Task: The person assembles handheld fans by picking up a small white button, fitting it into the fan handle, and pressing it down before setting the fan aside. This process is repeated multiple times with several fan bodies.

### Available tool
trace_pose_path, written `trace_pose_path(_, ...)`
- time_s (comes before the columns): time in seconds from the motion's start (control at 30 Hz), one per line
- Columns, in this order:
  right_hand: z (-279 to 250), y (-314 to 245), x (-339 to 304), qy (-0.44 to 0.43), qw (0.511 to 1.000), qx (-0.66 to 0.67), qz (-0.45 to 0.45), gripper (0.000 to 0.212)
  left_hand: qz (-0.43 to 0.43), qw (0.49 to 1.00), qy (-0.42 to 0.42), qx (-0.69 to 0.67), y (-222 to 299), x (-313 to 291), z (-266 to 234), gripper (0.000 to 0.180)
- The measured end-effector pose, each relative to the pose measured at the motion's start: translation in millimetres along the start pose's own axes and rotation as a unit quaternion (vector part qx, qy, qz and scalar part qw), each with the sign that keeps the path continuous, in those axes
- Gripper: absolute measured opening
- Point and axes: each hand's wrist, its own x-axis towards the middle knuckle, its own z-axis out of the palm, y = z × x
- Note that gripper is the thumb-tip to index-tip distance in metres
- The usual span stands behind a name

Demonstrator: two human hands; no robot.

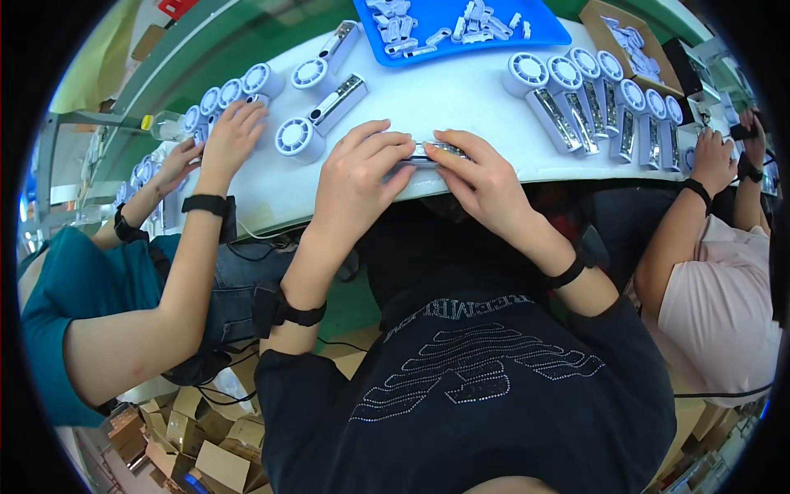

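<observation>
Handle [425,156] ran left-right by desk's [444,99] near edge, left hand [355,174] clamped on left end, right hand [489,179] on right.

left fingers [398,149] + right fingers [452,157]: gripping slim part [423,154] | beyond: blue tray [545,30] | table [436,95]: white fan units [527,71]
</observation>
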Motion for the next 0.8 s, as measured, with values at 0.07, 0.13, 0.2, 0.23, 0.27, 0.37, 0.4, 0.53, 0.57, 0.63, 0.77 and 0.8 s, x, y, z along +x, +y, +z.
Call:
trace_pose_path(0.07,-2.0,-3.3,-0.2,0.001,0.999,-0.03,-0.022,0.046,-0.006,0.999,-0.026,-0.034,-3.8,-0.3,-3.2,0.042)
trace_pose_path(0.13,-8.6,-5.5,5.7,-0.016,1.0,-0.009,0.006,0.045,-0.021,1.0,-0.019,-0.008,-2.8,-3.9,-1.2,0.047)
trace_pose_path(0.2,-15.5,-8.1,10.7,-0.061,0.994,0.035,0.078,0.043,-0.061,0.998,-0.016,0.03,0.9,-7.3,2.8,0.057)
trace_pose_path(0.23,-18.0,-8.5,9.7,-0.058,0.995,0.033,0.074,0.043,-0.057,0.998,-0.012,0.032,7.1,-6.2,4.1,0.057)
trace_pose_path(0.27,-19.7,-8.1,4.8,-0.017,0.998,0.017,0.052,0.042,-0.078,0.994,0.068,0.02,17.2,-5.2,7.7,0.062)
trace_pose_path(0.37,-23.7,-19.0,-5.8,0.07,0.997,-0.017,0.003,0.042,-0.111,0.967,0.228,-0.008,53.8,-11.5,26.4,0.072)
trace_pose_path(0.4,-23.3,-30.9,-11.9,0.117,0.993,-0.014,-0.005,0.043,-0.207,0.906,0.307,-0.204,67.5,-24.4,39.4,0.076)
trace_pose_path(0.53,-26.9,-61.1,-33.0,0.193,0.981,-0.004,-0.035,0.046,-0.305,0.643,0.247,-0.658,99.3,-21.0,32.1,0.071)
trace_pose_path(0.57,-27.4,-68.0,-32.9,0.182,0.981,0.004,-0.066,0.048,-0.298,0.54,0.184,-0.765,105.4,-19.6,27.1,0.067)
trace_pose_path(0.63,-26.2,-80.8,-34.3,0.169,0.981,0.01,-0.094,0.05,-0.307,0.563,0.189,-0.744,98.2,-19.0,26.5,0.064)
trace_pose_path(0.77,-25.3,-95.4,-35.4,0.123,0.942,0.278,0.143,0.056,-0.303,0.651,0.176,-0.673,87.5,-18.3,31.8,0.058)
trace_pose_path(0.8,-30.6,-91.0,-31.6,0.078,0.926,0.314,0.196,0.057,-0.289,0.691,0.166,-0.641,88.3,-19.4,32.9,0.057)
